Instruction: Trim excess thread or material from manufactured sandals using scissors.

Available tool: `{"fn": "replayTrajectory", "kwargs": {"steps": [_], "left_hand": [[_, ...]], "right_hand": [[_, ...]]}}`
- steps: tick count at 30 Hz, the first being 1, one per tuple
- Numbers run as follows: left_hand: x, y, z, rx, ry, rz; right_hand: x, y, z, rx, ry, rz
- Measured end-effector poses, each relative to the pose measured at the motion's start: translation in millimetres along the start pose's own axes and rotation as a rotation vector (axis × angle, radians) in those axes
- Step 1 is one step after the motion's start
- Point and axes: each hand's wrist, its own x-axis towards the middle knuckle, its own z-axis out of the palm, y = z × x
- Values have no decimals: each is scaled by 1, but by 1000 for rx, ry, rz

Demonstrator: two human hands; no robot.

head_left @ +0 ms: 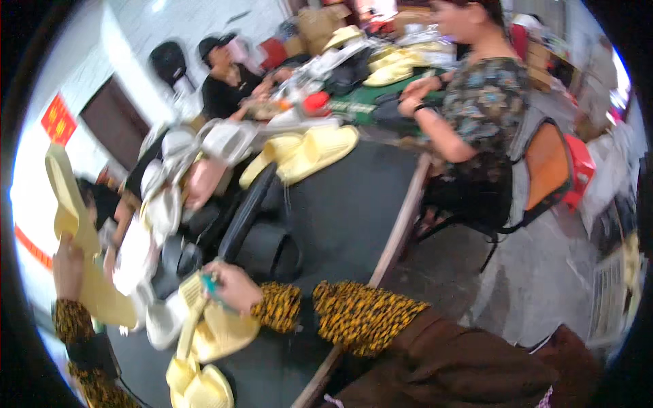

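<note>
On the left, my left hand point(68, 265) grips a pale yellow slipper point(109, 296) held up on its side above the table edge. My right hand point(235, 287) is closed around a small teal tool point(209, 284) whose kind is blurred. Just below it lie yellow slippers point(221, 333) on the dark tabletop, with another yellow slipper point(198, 387) nearer to me. Beyond my right hand sit black slippers point(262, 251), one standing on its edge.
White and pink slippers point(204, 180) are piled along the table's left side. Yellow slippers point(303, 153) lie farther up the dark tabletop point(347, 204). A person point(483, 115) sits at the right, another person point(228, 81) at the far left. An orange-backed chair point(544, 166) stands at right.
</note>
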Motion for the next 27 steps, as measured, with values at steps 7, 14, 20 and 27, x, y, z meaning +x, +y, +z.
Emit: {"fn": "replayTrajectory", "kwargs": {"steps": [7, 14, 20, 27], "left_hand": [[83, 151, 18, 395, 212, 282], [76, 255, 129, 203, -274, 423], [40, 297, 146, -228, -337, 796], [4, 232, 100, -397, -185, 743]], "right_hand": [[1, 26, 36, 50, -51, -181], [20, 70, 44, -103, -671, 288], [41, 115, 25, 12, -898, 655], [8, -19, 13, 41, -546, 405]]}}
